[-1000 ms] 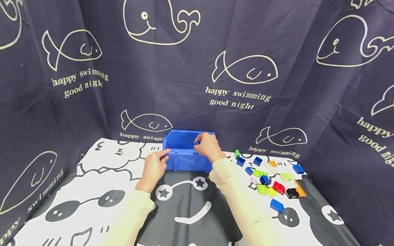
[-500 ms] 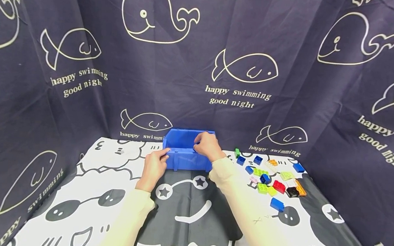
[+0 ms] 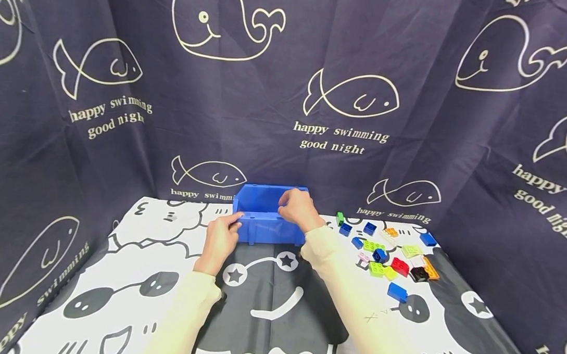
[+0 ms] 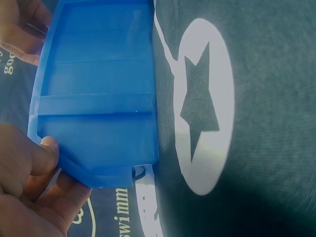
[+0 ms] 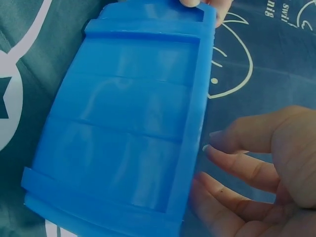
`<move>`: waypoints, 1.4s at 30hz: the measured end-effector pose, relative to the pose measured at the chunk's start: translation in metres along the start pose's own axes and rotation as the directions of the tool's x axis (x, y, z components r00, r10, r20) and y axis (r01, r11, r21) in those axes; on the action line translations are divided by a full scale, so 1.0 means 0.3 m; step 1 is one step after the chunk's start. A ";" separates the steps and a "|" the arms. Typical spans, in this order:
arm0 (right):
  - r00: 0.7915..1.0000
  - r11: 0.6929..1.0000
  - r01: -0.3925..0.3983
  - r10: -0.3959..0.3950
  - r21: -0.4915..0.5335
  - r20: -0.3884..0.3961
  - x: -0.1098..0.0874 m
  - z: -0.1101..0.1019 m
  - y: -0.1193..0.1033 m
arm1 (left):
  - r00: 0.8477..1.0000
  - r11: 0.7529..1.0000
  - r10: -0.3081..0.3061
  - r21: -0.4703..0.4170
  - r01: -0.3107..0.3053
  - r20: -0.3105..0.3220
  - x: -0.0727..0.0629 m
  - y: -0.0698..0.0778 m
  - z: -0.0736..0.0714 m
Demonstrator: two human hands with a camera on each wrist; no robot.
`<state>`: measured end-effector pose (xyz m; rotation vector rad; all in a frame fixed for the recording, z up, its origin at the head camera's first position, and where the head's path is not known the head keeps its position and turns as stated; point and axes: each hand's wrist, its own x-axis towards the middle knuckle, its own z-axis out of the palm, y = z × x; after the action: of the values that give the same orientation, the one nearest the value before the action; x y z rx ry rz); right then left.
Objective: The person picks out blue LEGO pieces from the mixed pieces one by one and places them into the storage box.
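Bin (image 3: 273,230), its corner in pinched left fingers (image 4: 66,197), its rim beside loosely bent right fingers (image 5: 247,170).

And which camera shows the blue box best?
The head view: it shows the box from the front, with some of its inside, though the right hand covers part. The left and right wrist views show its front up close, but each cuts the box off at the picture's edge.
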<state>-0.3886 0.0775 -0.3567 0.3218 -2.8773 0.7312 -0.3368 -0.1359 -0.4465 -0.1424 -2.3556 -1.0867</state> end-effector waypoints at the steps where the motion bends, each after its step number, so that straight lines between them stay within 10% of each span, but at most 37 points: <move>1: 1.000 1.000 0.000 0.000 0.001 -0.003 -0.002 -0.005 -0.002 | 1.000 1.000 0.000 0.000 0.000 -0.001 0.001 0.001 0.000; 28: 0.981 0.997 0.077 -0.071 0.025 -0.178 -0.089 -0.253 -0.013 | 1.000 1.000 0.007 0.009 -0.007 -0.005 0.000 -0.002 -0.002; 42: 0.987 0.997 -0.077 0.077 0.011 -0.144 -0.098 -0.316 0.210 | 1.000 1.000 0.012 -0.011 -0.013 -0.007 0.002 -0.004 -0.005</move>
<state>-0.3663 0.1826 -0.3087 0.1521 -2.7641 0.7429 -0.3369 -0.1378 -0.4462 -0.1569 -2.3401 -1.0924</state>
